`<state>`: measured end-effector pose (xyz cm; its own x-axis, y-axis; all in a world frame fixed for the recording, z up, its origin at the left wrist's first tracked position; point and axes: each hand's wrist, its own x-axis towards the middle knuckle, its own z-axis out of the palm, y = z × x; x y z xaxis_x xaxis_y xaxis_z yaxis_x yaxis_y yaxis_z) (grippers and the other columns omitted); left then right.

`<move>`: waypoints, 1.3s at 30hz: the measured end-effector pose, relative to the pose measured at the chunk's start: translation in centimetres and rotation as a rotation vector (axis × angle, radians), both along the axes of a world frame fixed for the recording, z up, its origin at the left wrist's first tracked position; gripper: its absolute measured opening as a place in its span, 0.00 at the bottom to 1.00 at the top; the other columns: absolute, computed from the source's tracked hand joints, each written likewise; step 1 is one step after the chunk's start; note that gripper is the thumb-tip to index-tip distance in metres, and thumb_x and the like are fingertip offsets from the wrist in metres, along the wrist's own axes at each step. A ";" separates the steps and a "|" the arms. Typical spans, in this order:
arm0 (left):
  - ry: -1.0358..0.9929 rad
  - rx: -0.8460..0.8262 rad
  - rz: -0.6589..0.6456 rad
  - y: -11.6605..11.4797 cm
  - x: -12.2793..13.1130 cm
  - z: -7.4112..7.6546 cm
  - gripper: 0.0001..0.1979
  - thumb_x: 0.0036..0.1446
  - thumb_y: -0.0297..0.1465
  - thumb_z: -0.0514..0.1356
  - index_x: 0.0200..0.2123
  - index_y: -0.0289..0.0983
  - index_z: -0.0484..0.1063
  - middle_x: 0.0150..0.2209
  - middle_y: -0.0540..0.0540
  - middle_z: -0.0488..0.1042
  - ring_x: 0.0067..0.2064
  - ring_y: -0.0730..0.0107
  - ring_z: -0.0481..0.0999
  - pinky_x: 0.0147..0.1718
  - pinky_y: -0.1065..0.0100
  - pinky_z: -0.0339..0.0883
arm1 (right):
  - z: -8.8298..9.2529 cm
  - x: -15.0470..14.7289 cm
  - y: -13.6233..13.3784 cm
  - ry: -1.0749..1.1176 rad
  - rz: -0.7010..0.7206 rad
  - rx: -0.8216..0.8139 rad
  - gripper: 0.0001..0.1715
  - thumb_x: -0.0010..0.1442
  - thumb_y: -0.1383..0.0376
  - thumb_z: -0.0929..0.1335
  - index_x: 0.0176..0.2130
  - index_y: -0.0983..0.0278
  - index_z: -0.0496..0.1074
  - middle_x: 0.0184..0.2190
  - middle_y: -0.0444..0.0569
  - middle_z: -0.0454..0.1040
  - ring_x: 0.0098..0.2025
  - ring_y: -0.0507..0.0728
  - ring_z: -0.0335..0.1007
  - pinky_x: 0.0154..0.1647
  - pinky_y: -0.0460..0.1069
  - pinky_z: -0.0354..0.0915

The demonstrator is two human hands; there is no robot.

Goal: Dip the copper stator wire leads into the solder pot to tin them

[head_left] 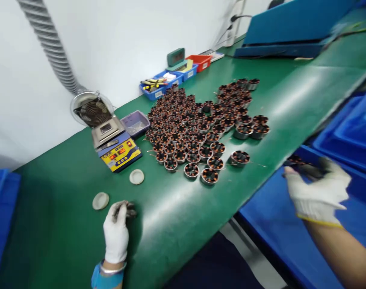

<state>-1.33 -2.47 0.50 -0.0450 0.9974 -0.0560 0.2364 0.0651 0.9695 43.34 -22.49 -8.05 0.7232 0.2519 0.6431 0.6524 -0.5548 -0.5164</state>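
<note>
My left hand (pixel 116 228), in a white glove with dark-stained fingertips, rests on the green tabletop with its fingers curled together. No object shows in it. Two pale round discs (pixel 137 176) lie just beyond it. On the right, my gloved right hand (pixel 318 190) is blurred above a blue bin (pixel 270 216) beside the table. Its fingers close on a dark, copper-coloured piece that looks like a motor stator (pixel 295 159), partly hidden by the hand. Many similar motor stators (pixel 209 176) with copper windings and metal rims stand grouped on the table.
A yellow-and-blue soldering pot with a digital display (pixel 119 154) stands left of the stators, under an extraction hose (pixel 50 44). Behind are a purple tray (pixel 136 122), a blue tool box (pixel 153 94) and a red box (pixel 201 62). More blue bins (pixel 351 132) sit on the right.
</note>
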 end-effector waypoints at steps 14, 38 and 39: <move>-0.192 -0.186 -0.253 -3.2 1.9 0.8 0.24 0.52 0.51 0.63 0.39 0.35 0.70 0.34 0.42 0.79 0.22 0.72 0.74 0.18 0.72 0.65 | 10.0 -16.8 9.4 -0.438 1.199 -0.182 0.03 0.59 0.69 0.69 0.36 0.64 0.74 0.51 0.58 0.73 0.61 0.71 0.62 0.54 0.69 0.68; -1.026 -0.722 -0.050 -6.3 2.8 2.9 0.18 0.58 0.48 0.63 0.37 0.38 0.73 0.36 0.47 0.78 0.32 0.71 0.77 0.35 0.67 0.74 | 10.9 -26.4 11.8 -0.436 1.331 0.035 0.09 0.65 0.65 0.66 0.43 0.66 0.75 0.40 0.52 0.79 0.44 0.55 0.74 0.55 0.55 0.71; -1.013 -0.712 -0.020 -6.1 2.8 2.9 0.18 0.59 0.48 0.61 0.37 0.38 0.74 0.36 0.46 0.79 0.33 0.69 0.77 0.37 0.64 0.75 | 10.8 -26.5 12.0 -0.415 1.329 0.029 0.11 0.66 0.64 0.65 0.45 0.67 0.74 0.41 0.53 0.78 0.44 0.55 0.73 0.55 0.55 0.70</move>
